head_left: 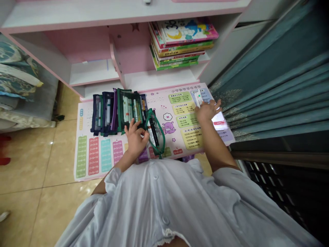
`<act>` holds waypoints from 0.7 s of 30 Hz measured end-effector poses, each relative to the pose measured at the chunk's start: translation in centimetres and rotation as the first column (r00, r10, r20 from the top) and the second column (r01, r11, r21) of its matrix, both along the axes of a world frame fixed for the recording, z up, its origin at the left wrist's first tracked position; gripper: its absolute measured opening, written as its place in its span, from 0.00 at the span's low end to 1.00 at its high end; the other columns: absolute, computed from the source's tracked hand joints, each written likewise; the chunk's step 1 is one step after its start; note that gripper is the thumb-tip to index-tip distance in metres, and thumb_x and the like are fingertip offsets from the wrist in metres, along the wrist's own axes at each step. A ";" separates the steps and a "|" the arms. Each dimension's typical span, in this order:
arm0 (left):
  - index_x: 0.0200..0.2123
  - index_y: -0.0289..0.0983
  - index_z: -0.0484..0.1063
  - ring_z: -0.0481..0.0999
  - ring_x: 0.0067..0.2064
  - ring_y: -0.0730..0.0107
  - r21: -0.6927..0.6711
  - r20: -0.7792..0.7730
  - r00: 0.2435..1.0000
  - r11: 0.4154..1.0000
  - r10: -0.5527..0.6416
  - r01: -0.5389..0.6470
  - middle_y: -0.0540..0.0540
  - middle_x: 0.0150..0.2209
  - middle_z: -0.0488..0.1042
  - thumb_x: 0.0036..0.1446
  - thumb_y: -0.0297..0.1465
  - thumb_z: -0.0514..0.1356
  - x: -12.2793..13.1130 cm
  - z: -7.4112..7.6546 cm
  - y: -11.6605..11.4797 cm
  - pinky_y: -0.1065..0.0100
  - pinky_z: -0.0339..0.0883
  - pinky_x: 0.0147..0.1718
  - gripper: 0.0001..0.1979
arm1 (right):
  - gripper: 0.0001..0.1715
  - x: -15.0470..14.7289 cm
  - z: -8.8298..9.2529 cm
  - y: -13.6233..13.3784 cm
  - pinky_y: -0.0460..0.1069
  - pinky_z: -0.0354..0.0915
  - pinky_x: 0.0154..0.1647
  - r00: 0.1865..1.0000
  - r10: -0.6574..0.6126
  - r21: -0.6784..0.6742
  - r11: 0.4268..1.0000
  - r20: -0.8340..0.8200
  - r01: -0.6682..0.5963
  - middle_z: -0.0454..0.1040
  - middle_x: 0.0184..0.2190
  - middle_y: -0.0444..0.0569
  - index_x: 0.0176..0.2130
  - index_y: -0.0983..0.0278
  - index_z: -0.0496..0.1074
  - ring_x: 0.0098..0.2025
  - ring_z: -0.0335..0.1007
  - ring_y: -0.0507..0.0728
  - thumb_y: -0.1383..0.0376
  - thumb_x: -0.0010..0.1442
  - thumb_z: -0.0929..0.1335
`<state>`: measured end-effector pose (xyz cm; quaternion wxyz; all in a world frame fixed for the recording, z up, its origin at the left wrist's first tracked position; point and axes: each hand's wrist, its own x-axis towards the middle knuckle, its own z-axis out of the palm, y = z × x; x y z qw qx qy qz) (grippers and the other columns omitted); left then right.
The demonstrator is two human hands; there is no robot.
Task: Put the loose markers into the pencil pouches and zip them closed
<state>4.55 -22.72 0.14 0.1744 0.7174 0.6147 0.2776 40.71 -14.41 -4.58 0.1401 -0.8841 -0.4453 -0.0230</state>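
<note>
My left hand pinches the near left edge of a green-trimmed mesh pencil pouch between thumb and forefinger, its other fingers spread over the pouches. Inside that pouch lie a black marker and a white one. To its left, several mesh pouches with dark blue, purple and green edges lie side by side, filled with markers. On the right of the desk, my right hand has its thumb and fingers on a white marker with a green mark; the fingertips are partly hidden.
A printed desk mat covers the desk. Beyond my right hand a lit phone lies near the right edge. A stack of books stands in the pink-and-white shelf. A teal curtain hangs close on the right.
</note>
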 end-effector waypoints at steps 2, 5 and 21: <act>0.21 0.40 0.69 0.59 0.71 0.40 0.003 0.001 1.000 1.000 0.002 -0.002 0.42 0.58 0.76 0.56 0.30 0.60 0.0 0.0 0.0 0.31 0.48 0.66 0.11 | 0.23 0.0 -0.2 0.2 0.76 0.43 0.68 1.000 -0.006 0.005 1.000 -0.002 0.006 0.60 0.66 0.66 0.51 0.71 0.75 0.73 0.36 0.76 0.62 0.59 0.66; 0.21 0.40 0.68 0.59 0.71 0.41 0.001 0.001 1.000 1.000 0.005 -0.005 0.42 0.59 0.76 0.56 0.31 0.60 0.0 -0.1 0.0 0.31 0.47 0.66 0.11 | 0.22 0.2 -0.4 0.3 0.75 0.42 0.68 1.000 -0.013 0.006 1.000 0.000 0.013 0.61 0.66 0.66 0.49 0.71 0.76 0.73 0.36 0.76 0.62 0.59 0.67; 0.21 0.39 0.69 0.59 0.71 0.42 0.005 -0.005 1.000 1.000 0.003 -0.003 0.41 0.59 0.76 0.56 0.30 0.60 0.0 -0.2 0.0 0.32 0.48 0.66 0.11 | 0.07 -2.5 1.5 -1.2 0.72 0.45 0.69 0.993 0.098 0.185 0.979 -0.070 -0.083 0.64 0.65 0.62 0.31 0.66 0.76 0.73 0.42 0.74 0.64 0.56 0.70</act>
